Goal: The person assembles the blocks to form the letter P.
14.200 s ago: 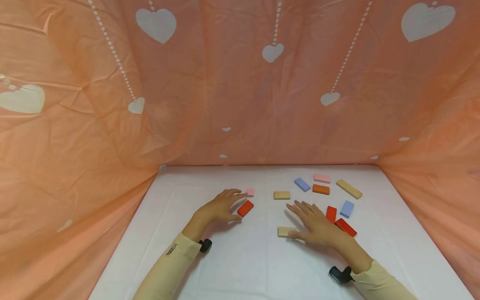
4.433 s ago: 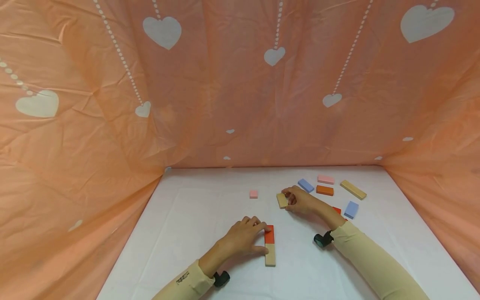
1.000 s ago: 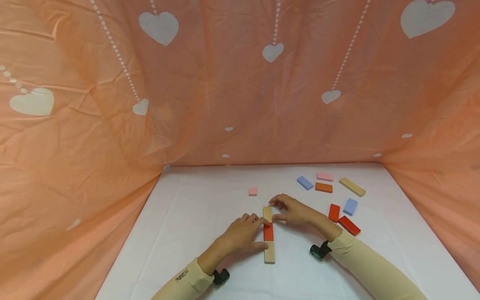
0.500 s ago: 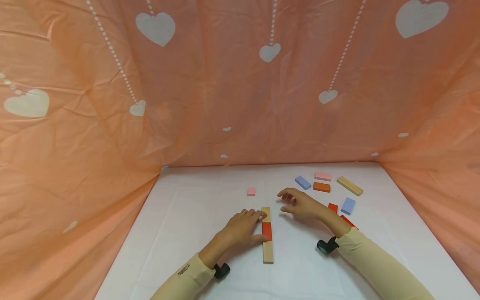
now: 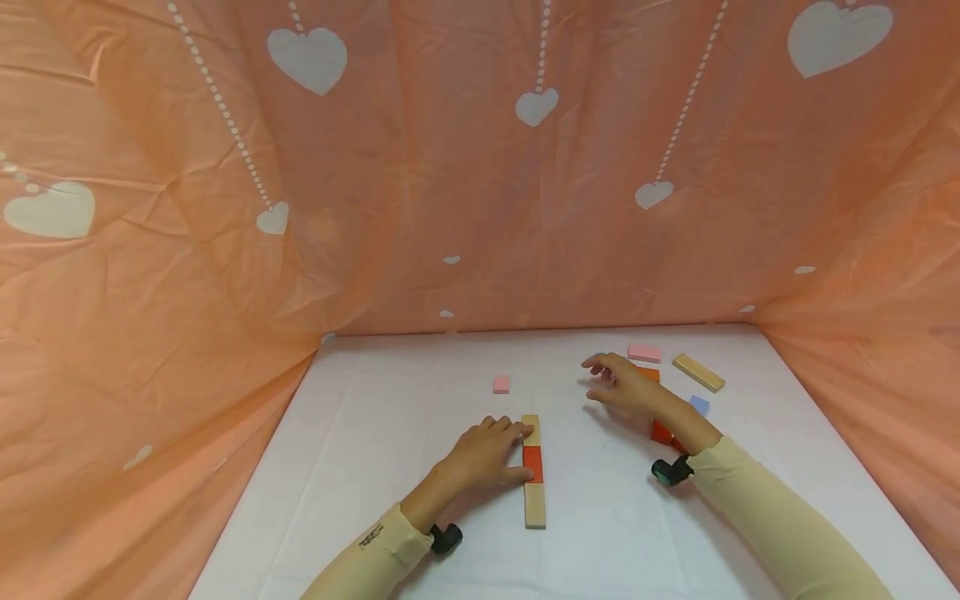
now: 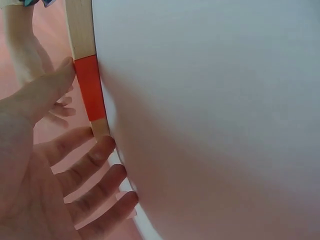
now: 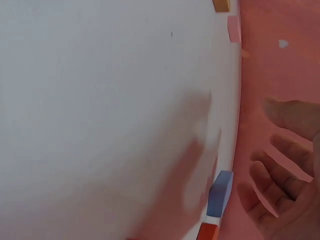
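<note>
Three blocks lie end to end in a straight row: a plain wooden block (image 5: 535, 507) nearest, a red block (image 5: 532, 461) in the middle, and a second plain wooden block (image 5: 531, 422) at the far end. My left hand (image 5: 480, 457) rests along the row's left side. Its thumb touches the red block (image 6: 90, 87), and the index fingertip is on the far wooden block. Holding nothing, my right hand (image 5: 626, 386) hovers with loosely bent fingers near a blue block (image 7: 220, 194), which it mostly hides in the head view.
An orange block (image 5: 649, 374), a pink block (image 5: 644, 353) and a long wooden block (image 5: 698, 372) lie back right. Another blue block (image 5: 699, 405) and red blocks (image 5: 661, 433) are partly behind the right arm. A small pink block (image 5: 501, 385) lies beyond the row.
The far wooden block has joined the row, and the right hand has let go and moved right and away. The left hand's thumb and index finger have shifted one block farther along the row.
</note>
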The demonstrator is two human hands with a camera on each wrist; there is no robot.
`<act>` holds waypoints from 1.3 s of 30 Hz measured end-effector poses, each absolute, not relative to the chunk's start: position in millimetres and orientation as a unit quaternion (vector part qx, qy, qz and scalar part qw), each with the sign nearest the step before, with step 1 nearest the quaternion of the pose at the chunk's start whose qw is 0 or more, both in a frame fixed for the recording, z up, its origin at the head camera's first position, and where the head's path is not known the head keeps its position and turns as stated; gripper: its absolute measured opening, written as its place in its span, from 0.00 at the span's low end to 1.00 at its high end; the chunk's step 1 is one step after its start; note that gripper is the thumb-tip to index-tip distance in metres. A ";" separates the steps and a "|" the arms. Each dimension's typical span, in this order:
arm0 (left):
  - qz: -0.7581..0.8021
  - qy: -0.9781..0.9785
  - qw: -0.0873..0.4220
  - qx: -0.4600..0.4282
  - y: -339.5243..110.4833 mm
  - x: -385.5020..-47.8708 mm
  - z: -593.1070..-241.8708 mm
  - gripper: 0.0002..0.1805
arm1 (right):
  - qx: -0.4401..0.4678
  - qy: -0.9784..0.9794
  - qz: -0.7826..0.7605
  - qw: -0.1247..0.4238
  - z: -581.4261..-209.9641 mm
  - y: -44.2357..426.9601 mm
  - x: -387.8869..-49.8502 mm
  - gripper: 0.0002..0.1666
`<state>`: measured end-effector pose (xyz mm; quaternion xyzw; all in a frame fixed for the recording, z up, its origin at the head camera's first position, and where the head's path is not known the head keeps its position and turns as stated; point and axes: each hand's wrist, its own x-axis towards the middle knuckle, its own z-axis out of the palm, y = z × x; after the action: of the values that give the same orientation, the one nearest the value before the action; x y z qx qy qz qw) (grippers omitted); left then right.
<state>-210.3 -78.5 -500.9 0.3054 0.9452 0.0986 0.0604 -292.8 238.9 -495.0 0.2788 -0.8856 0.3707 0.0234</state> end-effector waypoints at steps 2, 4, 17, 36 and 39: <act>0.093 0.946 0.063 0.304 -77.9 -210.2 -499.2 0.39 | 0.280 -0.887 0.366 0.036 -493.4 240.6 -296.5 0.29; 0.086 0.947 0.065 0.304 -77.0 -210.3 -497.9 0.39 | 0.275 -0.891 0.357 0.049 -492.0 242.2 -299.6 0.30; 0.067 0.950 0.088 0.293 -74.0 -209.7 -494.3 0.40 | 0.201 -0.935 0.290 0.016 -484.8 249.9 -311.2 0.39; 0.056 0.951 0.088 0.290 -72.8 -208.9 -493.3 0.40 | 0.174 -0.935 0.305 -0.045 -491.1 252.9 -318.3 0.43; 0.060 0.951 0.092 0.289 -72.8 -208.4 -492.3 0.40 | 0.168 -0.935 0.304 -0.065 -490.8 253.0 -319.9 0.45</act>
<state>-208.4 -72.8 -492.3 0.2888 0.9511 0.0602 0.0918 -319.9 253.0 -490.8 0.1677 -0.9355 0.3042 -0.0652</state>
